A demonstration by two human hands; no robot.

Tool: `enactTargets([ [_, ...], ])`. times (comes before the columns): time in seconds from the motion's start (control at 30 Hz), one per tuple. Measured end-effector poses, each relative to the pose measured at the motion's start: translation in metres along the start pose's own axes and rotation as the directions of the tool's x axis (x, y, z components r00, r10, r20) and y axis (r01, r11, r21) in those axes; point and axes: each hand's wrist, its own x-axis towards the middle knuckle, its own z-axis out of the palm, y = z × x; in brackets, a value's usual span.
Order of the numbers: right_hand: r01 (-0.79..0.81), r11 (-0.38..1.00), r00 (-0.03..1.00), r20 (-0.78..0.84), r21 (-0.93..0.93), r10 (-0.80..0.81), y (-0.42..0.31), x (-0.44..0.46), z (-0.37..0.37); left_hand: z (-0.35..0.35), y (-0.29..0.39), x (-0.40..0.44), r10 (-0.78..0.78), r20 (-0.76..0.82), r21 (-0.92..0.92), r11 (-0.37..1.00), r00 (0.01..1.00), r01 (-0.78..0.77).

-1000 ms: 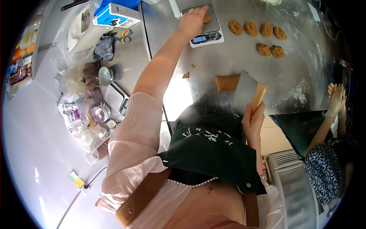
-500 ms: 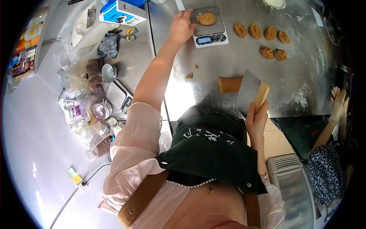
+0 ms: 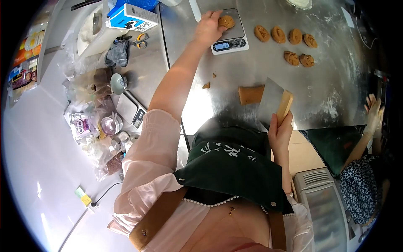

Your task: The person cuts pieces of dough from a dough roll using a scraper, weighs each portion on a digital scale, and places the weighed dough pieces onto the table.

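Observation:
On the digital kitchen scale point(image 3: 235, 45) lies a piece of brown dough point(image 3: 227, 22). My left hand point(image 3: 208, 28) reaches over the scale's left side, its fingers closed on that piece. The scale's display is lit. My right hand point(image 3: 280, 131) grips the wooden handle of a dough scraper point(image 3: 273, 98), whose broad metal blade slants over the right end of a brown dough slab point(image 3: 249, 95). Two small dough scraps point(image 3: 206, 85) lie left of the slab. Several cut dough pieces point(image 3: 278, 35) sit in two rows right of the scale.
A milk carton point(image 3: 133, 17), scissors point(image 3: 140, 40), a small bowl point(image 3: 119, 83) and a second scale point(image 3: 131, 110) stand at the left. Flour point(image 3: 331, 105) dusts the steel table's right side. A co-worker's gloved hands point(image 3: 372, 113) show at the far right.
My left hand has moved from the scale's left edge onto the dough piece and closed on it. The right hand still holds the scraper in nearly the same place.

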Motion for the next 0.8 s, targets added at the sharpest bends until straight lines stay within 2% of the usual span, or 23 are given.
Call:
enactTargets([
  [0.37,-0.022,1.000,0.999,0.034,-0.019,0.023,0.004,0.003,0.003,0.020,0.002,0.008,0.073,-0.012,0.019,0.997,0.997,-0.073],
  [0.47,-0.046,0.999,0.999,0.018,-0.028,0.046,0.006,-0.002,-0.003,0.023,0.004,0.010,0.048,0.040,0.069,0.996,0.998,-0.050],
  [0.57,-0.050,0.999,0.999,-0.019,-0.006,0.049,0.011,-0.005,-0.011,0.021,0.014,0.017,0.103,0.037,0.105,0.989,0.994,-0.107],
  [0.63,-0.048,0.999,0.998,-0.048,0.016,0.049,0.019,-0.007,-0.016,0.021,0.034,0.028,0.204,-0.028,0.026,0.979,0.978,-0.204],
  [0.73,-0.176,0.984,0.984,-0.007,0.037,0.176,0.028,-0.009,-0.026,0.035,0.077,0.052,0.354,-0.088,-0.066,0.930,0.931,-0.360],
  [0.8,-0.213,0.975,0.976,-0.020,0.061,0.215,0.033,-0.012,-0.035,0.070,0.100,0.078,0.391,-0.044,-0.066,0.917,0.919,-0.393],
])
